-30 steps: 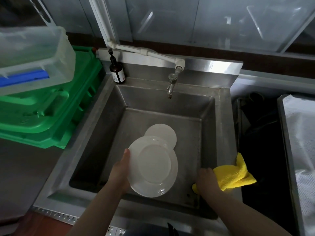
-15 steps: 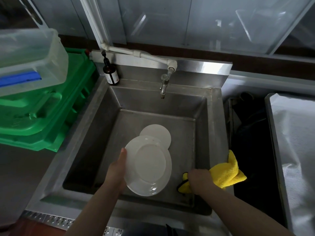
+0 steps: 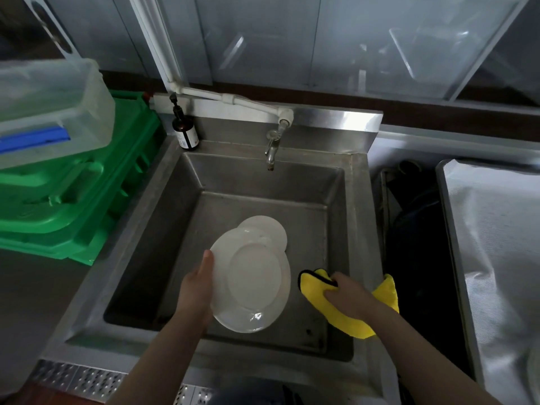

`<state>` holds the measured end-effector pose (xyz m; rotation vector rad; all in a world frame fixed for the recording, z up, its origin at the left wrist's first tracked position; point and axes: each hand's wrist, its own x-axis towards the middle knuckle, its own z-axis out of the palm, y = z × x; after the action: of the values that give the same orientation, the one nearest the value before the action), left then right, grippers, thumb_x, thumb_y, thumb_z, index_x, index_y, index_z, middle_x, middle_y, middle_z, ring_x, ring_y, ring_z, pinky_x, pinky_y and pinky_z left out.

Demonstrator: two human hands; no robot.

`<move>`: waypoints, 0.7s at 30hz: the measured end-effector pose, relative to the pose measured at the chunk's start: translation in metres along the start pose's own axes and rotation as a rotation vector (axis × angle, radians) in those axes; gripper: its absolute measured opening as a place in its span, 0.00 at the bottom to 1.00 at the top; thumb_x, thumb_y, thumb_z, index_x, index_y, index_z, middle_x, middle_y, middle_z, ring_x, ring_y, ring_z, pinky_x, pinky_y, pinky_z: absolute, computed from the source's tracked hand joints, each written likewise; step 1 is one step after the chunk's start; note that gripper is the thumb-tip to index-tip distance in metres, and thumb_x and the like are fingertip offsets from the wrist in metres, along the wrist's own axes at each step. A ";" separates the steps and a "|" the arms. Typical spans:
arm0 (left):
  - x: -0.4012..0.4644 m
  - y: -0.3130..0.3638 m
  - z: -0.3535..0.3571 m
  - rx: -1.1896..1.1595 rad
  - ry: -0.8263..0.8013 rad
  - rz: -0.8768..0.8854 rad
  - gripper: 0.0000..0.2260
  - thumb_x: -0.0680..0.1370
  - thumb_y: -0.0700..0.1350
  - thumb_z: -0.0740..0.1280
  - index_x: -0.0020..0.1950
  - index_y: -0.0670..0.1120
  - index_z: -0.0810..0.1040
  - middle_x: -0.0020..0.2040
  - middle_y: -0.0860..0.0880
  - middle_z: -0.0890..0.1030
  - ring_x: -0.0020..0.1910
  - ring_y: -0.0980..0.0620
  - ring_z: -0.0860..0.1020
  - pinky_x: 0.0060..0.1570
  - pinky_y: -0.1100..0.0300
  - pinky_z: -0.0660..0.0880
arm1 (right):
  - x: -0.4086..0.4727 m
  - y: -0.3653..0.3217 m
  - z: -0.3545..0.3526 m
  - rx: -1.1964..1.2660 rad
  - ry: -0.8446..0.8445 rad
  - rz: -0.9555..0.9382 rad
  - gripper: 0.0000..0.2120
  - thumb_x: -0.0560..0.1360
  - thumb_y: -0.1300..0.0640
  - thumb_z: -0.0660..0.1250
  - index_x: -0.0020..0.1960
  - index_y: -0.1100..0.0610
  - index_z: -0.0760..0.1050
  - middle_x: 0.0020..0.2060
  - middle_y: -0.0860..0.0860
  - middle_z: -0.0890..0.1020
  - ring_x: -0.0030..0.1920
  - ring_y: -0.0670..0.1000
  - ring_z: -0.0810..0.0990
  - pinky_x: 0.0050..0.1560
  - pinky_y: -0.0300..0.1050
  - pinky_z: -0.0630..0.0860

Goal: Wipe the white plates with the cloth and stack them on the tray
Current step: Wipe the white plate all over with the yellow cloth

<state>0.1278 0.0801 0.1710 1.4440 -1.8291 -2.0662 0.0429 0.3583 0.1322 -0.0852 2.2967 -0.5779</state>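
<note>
My left hand [image 3: 196, 290] holds a large white plate [image 3: 251, 279] by its left rim, tilted up over the steel sink [image 3: 140, 229]. Behind it a smaller white plate [image 3: 271, 230] lies on the sink floor, partly covered by the held plate. My right hand [image 3: 347, 296] grips a yellow cloth [image 3: 318, 290] just right of the held plate, inside the sink near its right wall. The cloth's tail [image 3: 387, 290] drapes over the sink's right rim. Cloth and plate are a short gap apart.
A tap [image 3: 271, 147] juts out over the back of the sink and a dark pump bottle [image 3: 185, 131] stands at its back left corner. Green crates [image 3: 76, 185] with a clear plastic bin [image 3: 49, 109] on top sit left. A foil-lined tray [image 3: 496, 244] lies at right.
My right hand has carried the yellow cloth from the sink's right rim leftward into the sink, toward the plate. My left hand keeps holding the plate, tilted a little more.
</note>
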 end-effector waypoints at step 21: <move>-0.076 -0.005 0.037 0.086 -0.311 0.231 0.20 0.81 0.59 0.59 0.56 0.47 0.84 0.48 0.45 0.86 0.48 0.45 0.85 0.46 0.47 0.82 | -0.085 -0.046 -0.026 0.523 0.563 -0.172 0.24 0.79 0.61 0.59 0.74 0.51 0.63 0.67 0.49 0.73 0.68 0.55 0.70 0.56 0.42 0.61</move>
<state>0.1509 0.1529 0.2080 0.9089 -2.0999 -2.2145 0.0805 0.3468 0.2238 0.1540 2.5915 -1.4205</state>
